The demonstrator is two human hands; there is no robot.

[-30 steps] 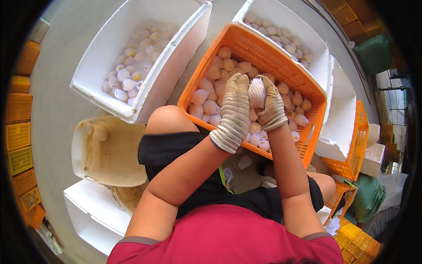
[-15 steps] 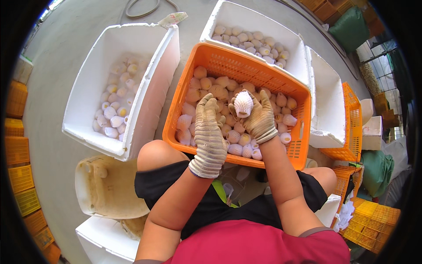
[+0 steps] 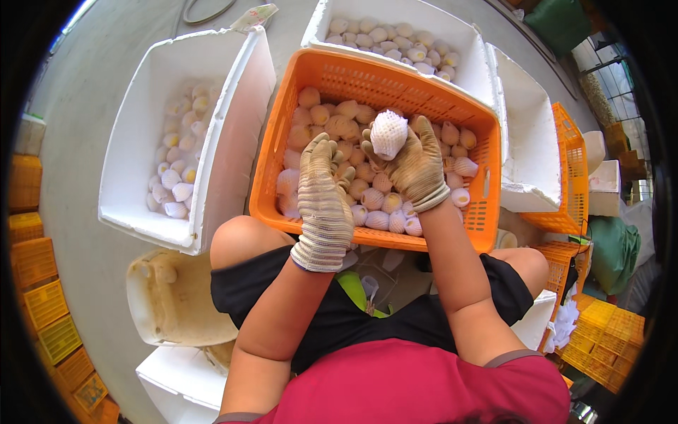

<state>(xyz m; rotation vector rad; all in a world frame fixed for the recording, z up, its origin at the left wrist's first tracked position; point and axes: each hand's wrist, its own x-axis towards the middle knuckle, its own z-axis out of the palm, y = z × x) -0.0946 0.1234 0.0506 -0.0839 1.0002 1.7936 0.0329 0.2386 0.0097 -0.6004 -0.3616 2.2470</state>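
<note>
My right hand [image 3: 419, 172], in a tan work glove, holds a pale fruit in a white foam net [image 3: 389, 136] between thumb and fingers. It is above the orange plastic crate [image 3: 364, 76], which stands in front of my knees. My left hand [image 3: 321, 201], gloved with a striped cuff, hovers over the crate's left near part. Its fingers are stretched out and nothing shows in its grasp; the palm is turned partly away. Many similar fruits [image 3: 376, 220] fill the crate below, most of them in foam nets.
A white foam box [image 3: 247, 116] with netted fruit stands left of the crate, another [image 3: 462, 44] behind it. At right are a white foam box [image 3: 531, 134] and an orange crate [image 3: 573, 166]. A stained, pale container [image 3: 176, 300] lies by my left knee. Stacked crates [image 3: 39, 307] line the far left.
The view has shifted slightly, moving the scene up and a little left. The fruit in my right hand has risen a little relative to the fingers. My left hand stays outstretched.
</note>
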